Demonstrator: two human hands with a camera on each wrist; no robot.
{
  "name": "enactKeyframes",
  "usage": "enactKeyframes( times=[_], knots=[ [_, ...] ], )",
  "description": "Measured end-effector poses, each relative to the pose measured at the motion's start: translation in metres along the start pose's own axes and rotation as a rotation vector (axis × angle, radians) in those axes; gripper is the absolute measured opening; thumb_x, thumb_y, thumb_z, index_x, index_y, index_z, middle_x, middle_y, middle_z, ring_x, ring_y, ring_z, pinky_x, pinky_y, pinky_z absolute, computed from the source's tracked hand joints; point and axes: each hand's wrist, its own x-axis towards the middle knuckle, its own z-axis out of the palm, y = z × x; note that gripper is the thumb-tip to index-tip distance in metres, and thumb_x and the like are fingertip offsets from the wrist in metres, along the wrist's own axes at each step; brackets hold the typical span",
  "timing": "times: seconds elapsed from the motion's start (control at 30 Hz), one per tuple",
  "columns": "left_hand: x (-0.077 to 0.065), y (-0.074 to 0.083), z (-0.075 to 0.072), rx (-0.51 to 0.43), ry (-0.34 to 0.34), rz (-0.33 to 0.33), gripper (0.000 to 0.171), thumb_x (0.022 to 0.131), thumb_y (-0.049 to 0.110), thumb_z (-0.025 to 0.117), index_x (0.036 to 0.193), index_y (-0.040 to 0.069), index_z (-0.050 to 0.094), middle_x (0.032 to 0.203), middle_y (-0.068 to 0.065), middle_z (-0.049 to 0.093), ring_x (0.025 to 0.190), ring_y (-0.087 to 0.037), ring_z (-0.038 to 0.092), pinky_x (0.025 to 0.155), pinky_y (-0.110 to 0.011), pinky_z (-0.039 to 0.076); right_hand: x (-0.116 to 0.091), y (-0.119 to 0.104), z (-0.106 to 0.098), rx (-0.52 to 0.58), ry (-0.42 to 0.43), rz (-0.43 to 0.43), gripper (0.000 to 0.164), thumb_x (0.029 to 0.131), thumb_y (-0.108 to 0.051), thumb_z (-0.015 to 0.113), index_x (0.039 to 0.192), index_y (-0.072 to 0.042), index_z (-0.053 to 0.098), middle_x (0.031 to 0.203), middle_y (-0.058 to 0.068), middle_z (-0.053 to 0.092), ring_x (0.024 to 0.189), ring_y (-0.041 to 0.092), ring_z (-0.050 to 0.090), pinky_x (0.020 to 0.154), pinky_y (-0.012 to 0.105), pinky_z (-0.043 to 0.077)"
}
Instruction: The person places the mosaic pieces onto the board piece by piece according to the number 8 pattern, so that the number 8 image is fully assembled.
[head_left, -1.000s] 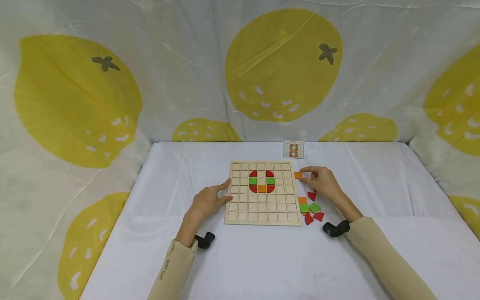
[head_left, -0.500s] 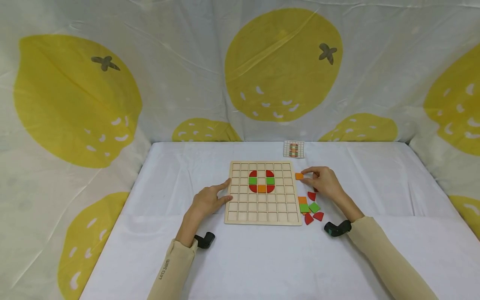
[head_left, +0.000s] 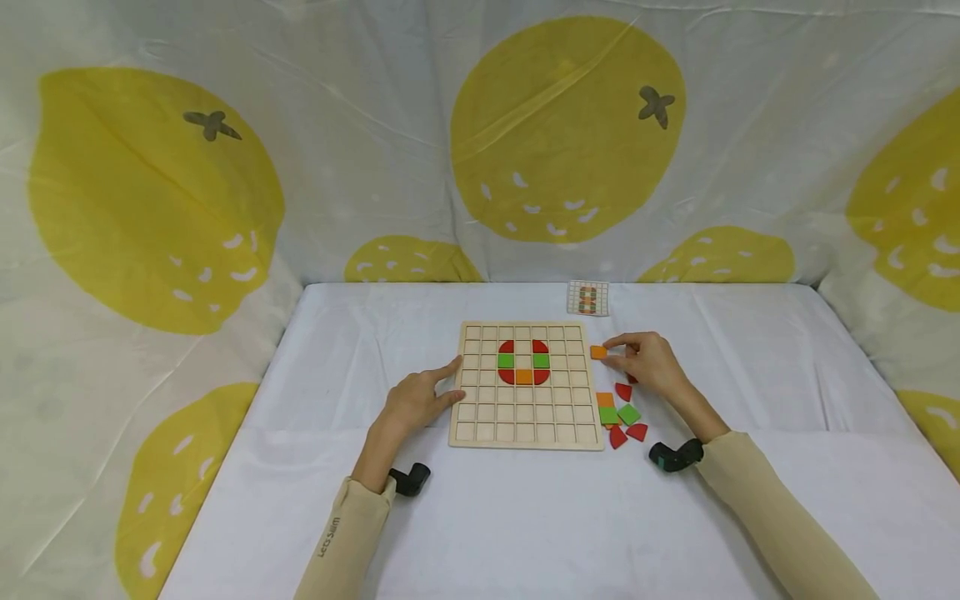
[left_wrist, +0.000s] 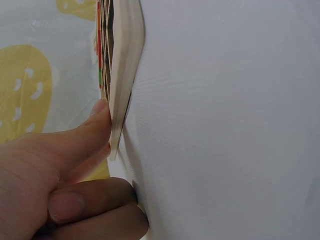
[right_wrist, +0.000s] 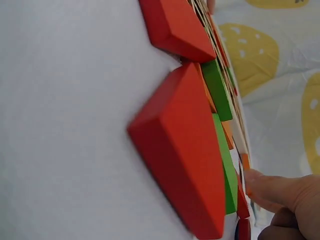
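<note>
My right hand (head_left: pixel 651 363) pinches an orange square tile (head_left: pixel 598 352) between thumb and index finger, just off the right edge of the wooden grid board (head_left: pixel 495 425). In the right wrist view the orange tile (right_wrist: pixel 245 162) shows at the fingertips. On the left, my left hand (head_left: pixel 412 403) touches the board's left edge with spread thumb and index finger; its other fingers are curled in the left wrist view. Set in the board are red quarter-round tiles (head_left: pixel 541 377), green squares (head_left: pixel 506 361) and an orange square (head_left: pixel 523 377), forming a ring around a bare cell.
Loose tiles lie right of the board: red pieces (head_left: pixel 637 432), a green square (head_left: pixel 629 414), and an orange square (head_left: pixel 604 400) beside another green one (head_left: pixel 607 416). Behind the board lies a pattern card (head_left: pixel 588 298). A lemon-print cloth (head_left: pixel 390 167) hangs behind the white-covered table (head_left: pixel 510 525).
My right hand and the orange tile have shifted slightly right, away from the board's edge, then stayed there. The left hand and the board have not moved.
</note>
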Motion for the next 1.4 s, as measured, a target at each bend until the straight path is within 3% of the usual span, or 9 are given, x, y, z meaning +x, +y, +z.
enactKeyframes(
  times=[0.23, 0.5, 0.73, 0.9, 1.4],
  knots=[
    [0.0, 0.0, -0.001, -0.006, 0.001, -0.008, 0.066, 0.1, 0.041, 0.068, 0.159, 0.027, 0.042, 0.144, -0.023, 0.061, 0.12, -0.035, 0.065, 0.085, -0.05, 0.055, 0.004, -0.009, -0.002, 0.016, 0.021, -0.031, 0.029, 0.092, -0.019, 0.08, 0.115, -0.001, 0.077, 0.056, -0.002, 0.038, 0.043, 0.016, 0.042, 0.047, 0.026, 0.031],
    [0.0, -0.002, 0.0, -0.005, -0.01, -0.002, 0.066, 0.101, 0.041, 0.067, 0.159, 0.026, 0.041, 0.148, -0.021, 0.059, 0.129, -0.04, 0.062, 0.085, -0.05, 0.056, 0.009, -0.018, 0.002, 0.044, 0.014, -0.071, 0.031, 0.09, -0.023, 0.083, 0.113, -0.003, 0.078, 0.059, -0.002, 0.037, 0.046, 0.015, 0.036, 0.046, 0.025, 0.029],
    [0.001, -0.002, 0.0, 0.001, -0.008, -0.003, 0.066, 0.1, 0.042, 0.067, 0.159, 0.027, 0.042, 0.143, -0.023, 0.062, 0.112, -0.032, 0.066, 0.078, -0.045, 0.055, 0.015, -0.036, 0.019, 0.063, 0.003, -0.131, 0.027, 0.09, -0.022, 0.083, 0.11, -0.004, 0.079, 0.06, -0.002, 0.035, 0.056, 0.015, 0.03, 0.054, 0.026, 0.026],
    [0.001, -0.001, 0.0, 0.006, -0.006, 0.002, 0.067, 0.099, 0.042, 0.068, 0.159, 0.027, 0.042, 0.138, -0.023, 0.066, 0.099, -0.027, 0.062, 0.072, -0.04, 0.051, 0.019, -0.051, 0.032, 0.082, -0.014, -0.172, 0.027, 0.09, -0.02, 0.082, 0.11, -0.003, 0.079, 0.06, -0.002, 0.037, 0.056, 0.014, 0.031, 0.057, 0.027, 0.03],
    [0.001, -0.001, 0.001, 0.003, 0.001, -0.004, 0.067, 0.099, 0.043, 0.069, 0.159, 0.029, 0.042, 0.139, -0.022, 0.065, 0.094, -0.026, 0.061, 0.068, -0.037, 0.049, 0.03, -0.075, 0.063, 0.114, -0.042, -0.197, 0.024, 0.091, -0.019, 0.081, 0.11, -0.005, 0.079, 0.057, -0.002, 0.043, 0.053, 0.014, 0.035, 0.056, 0.026, 0.03]
  ],
)
